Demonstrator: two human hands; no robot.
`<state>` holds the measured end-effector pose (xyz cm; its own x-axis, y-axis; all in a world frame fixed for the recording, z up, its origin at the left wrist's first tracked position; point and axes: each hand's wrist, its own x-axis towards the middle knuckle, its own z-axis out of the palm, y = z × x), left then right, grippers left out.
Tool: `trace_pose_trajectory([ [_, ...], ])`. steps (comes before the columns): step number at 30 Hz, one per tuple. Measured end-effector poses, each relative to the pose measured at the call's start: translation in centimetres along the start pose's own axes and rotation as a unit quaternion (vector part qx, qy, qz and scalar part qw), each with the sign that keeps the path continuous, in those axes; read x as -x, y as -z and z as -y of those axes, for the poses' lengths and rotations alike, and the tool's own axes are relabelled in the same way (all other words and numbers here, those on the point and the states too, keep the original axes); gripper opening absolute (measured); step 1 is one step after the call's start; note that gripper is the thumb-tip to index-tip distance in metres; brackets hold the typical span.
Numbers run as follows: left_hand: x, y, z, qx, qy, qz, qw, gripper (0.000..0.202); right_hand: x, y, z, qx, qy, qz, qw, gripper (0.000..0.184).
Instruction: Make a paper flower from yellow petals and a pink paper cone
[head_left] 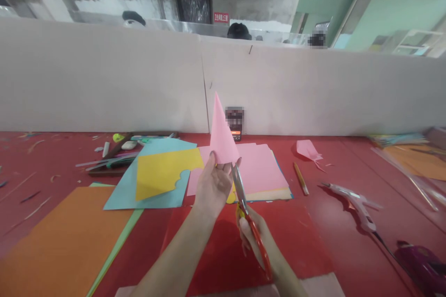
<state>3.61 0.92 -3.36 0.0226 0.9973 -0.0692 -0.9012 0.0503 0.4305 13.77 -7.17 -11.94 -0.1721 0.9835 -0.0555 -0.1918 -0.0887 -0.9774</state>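
Observation:
My left hand is raised over the red table and pinches the bottom edge of a folded pink paper triangle whose tip points up. My right hand grips red-handled scissors. Their metal blades point up and reach the lower right corner of the pink triangle, just beside my left fingers. Under both hands lies a red sheet.
Coloured sheets lie on the red table: orange, blue with yellow on it, and a pink stack. A pencil, a pink scrap and a glue gun lie to the right. A white partition closes the back.

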Motion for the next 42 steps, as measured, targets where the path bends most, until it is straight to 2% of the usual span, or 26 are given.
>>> trace_pose_trajectory([
  [4, 0.4, 0.2, 1.0, -0.011, 0.036, 0.025, 0.999, 0.014, 0.4, -0.3, 0.7, 0.007, -0.01, -0.029, 1.0, 0.036],
  [6, 0.6, 0.2, 1.5, -0.021, 0.05, 0.016, 0.998, 0.015, 0.4, -0.4, 1.0, 0.007, -0.007, -0.045, 0.999, 0.036],
  [9, 0.8, 0.3, 2.0, -0.028, 0.064, 0.008, 0.998, 0.017, -0.1, -0.3, 1.0, -0.002, -0.004, -0.028, 1.0, 0.039],
  [18, 0.9, 1.1, 4.2, -0.06, 0.084, -0.029, 0.994, 0.027, -0.5, 0.4, -0.3, 0.02, -0.005, -0.048, 0.999, 0.043],
  [24, 0.9, 1.0, 4.2, -0.054, 0.086, -0.051, 0.994, 0.024, -0.5, 0.3, -0.1, 0.026, 0.0, -0.045, 0.999, 0.042],
  [32, 1.0, 0.9, 4.3, -0.05, 0.086, -0.039, 0.994, 0.026, -0.4, 0.1, 0.1, 0.045, -0.014, -0.063, 0.997, 0.046],
  [38, 1.1, 0.4, 4.2, -0.026, 0.069, -0.044, 0.996, 0.022, -0.3, 0.3, 0.1, 0.031, -0.019, -0.049, 0.998, 0.044],
  [42, 1.0, 0.5, 3.7, -0.015, 0.075, -0.04, 0.996, 0.022, -0.6, 0.5, -0.1, 0.03, 0.012, -0.029, 0.999, 0.042],
])
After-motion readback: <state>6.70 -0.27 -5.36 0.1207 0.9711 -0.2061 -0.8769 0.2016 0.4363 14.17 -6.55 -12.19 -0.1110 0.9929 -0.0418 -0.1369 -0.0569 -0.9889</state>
